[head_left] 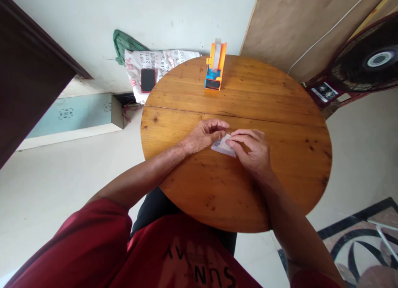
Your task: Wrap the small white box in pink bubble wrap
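Observation:
A small clear plastic bag (pixel 222 148) with something pale in it is held low over the middle of the round wooden table. My left hand (pixel 205 135) pinches its upper left edge between thumb and fingers. On the other side, my right hand (pixel 252 150) grips the bag's right edge with thumb and fingertips. The fingers partly cover the bag, so its exact contents cannot be made out. Farther back on the table stands an orange and blue tape dispenser (pixel 215 66) with a roll of clear tape, apart from both hands.
The round wooden table (pixel 186 172) fills the middle. Behind its left edge lie a white printed sack (pixel 133 58), a dark phone-like object (pixel 148 80) and a green bag (pixel 127 45). A black fan (pixel 370 58) stands at the right, near a brown board (pixel 286 27).

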`<state>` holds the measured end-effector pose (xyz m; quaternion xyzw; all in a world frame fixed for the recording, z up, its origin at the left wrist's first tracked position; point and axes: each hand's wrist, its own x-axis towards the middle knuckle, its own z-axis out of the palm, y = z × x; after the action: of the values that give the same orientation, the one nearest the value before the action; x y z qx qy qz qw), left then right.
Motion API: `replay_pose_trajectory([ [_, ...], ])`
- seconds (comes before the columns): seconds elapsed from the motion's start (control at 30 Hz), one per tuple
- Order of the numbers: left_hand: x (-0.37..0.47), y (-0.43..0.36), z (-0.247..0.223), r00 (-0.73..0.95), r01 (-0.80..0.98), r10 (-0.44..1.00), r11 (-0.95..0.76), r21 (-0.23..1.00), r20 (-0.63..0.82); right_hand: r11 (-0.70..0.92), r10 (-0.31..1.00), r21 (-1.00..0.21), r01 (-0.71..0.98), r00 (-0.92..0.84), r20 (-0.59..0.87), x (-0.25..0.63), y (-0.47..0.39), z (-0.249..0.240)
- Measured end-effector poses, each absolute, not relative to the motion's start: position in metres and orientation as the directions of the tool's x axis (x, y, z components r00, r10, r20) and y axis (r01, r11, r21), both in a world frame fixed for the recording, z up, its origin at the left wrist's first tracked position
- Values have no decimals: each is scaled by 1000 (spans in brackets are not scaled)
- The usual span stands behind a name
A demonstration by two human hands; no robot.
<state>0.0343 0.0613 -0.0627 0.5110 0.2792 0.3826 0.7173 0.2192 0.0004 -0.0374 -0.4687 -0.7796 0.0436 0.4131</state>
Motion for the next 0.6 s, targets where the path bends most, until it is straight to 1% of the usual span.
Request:
replay_pose_trajectory([
  [0.17,33,60,-61,550,-248,834,202,948,-34,524,789,-502,688,-169,591,222,0,-37],
  [0.23,33,60,-61,548,-245,836,206,947,-40,497,811,-559,664,-127,571,224,-1,-35],
  [0.33,32,59,-62,550,-251,834,209,945,-38,455,849,-673,583,-56,525,226,-5,-31],
  [0.4,32,60,-63,557,-259,830,206,944,-28,437,864,-720,539,-27,504,228,-7,-28],
  [0.5,31,60,-63,561,-241,828,176,954,-12,421,880,-736,530,-43,473,230,-8,-26],
  [0.6,30,61,-63,552,-239,834,156,958,2,392,902,-712,582,-90,423,233,-8,-26],
])
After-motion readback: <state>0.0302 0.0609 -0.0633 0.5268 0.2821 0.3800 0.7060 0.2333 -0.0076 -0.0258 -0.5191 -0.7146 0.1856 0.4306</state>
